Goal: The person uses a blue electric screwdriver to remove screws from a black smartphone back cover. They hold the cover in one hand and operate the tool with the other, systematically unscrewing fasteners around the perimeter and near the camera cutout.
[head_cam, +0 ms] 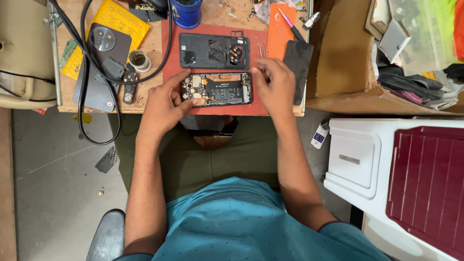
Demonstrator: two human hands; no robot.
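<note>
Left hand (166,104) lies on the near left end of the opened black smartphone (217,89), fingers loosely curled and the forefinger stretched along its top corner, apparently to keep the slim body from sliding. The phone rests flat and lengthwise on a red rubber work mat (217,108) at the near edge of a scuffed wooden bench (154,43), its glossy battery and small metal shields exposed. Right hand (274,87) hovers at the phone's right end, fingers bunched together; whether they pinch a tool I cannot tell. Just beyond lies the removed black plastic back cover (214,50), inside face up, near a blue cylindrical cup (186,13). A thick black cable (89,77) loops over a second dark phone (102,65) on the left.
</note>
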